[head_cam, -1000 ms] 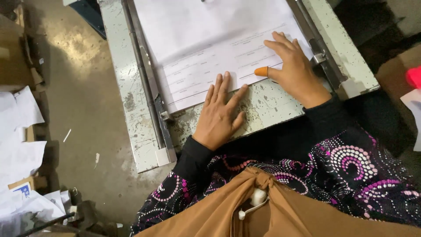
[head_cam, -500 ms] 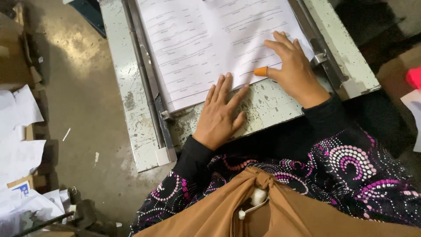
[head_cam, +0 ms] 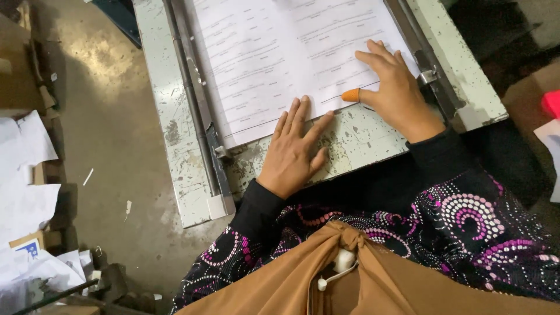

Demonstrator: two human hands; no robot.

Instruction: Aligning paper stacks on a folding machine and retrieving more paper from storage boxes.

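A stack of white printed sheets (head_cam: 280, 64) lies on a worn pale-green metal table (head_cam: 361, 137). My left hand (head_cam: 294, 151) rests flat on the table, fingers spread, with the fingertips on the near edge of the sheets. My right hand (head_cam: 396, 93) lies on the right part of the sheets, fingers apart. Its thumb wears an orange rubber tip (head_cam: 350, 95) that touches the paper's near edge. Neither hand grips anything.
A metal rail (head_cam: 195, 111) runs along the table's left side and a metal guide (head_cam: 429, 76) along the right. Loose white paper and cardboard (head_cam: 26, 192) lie on the concrete floor at left. A pink object (head_cam: 551, 104) sits at the right edge.
The top sheet has come down over the stack, so printed lines now fill what was blank paper. Both hands stay almost where they were.
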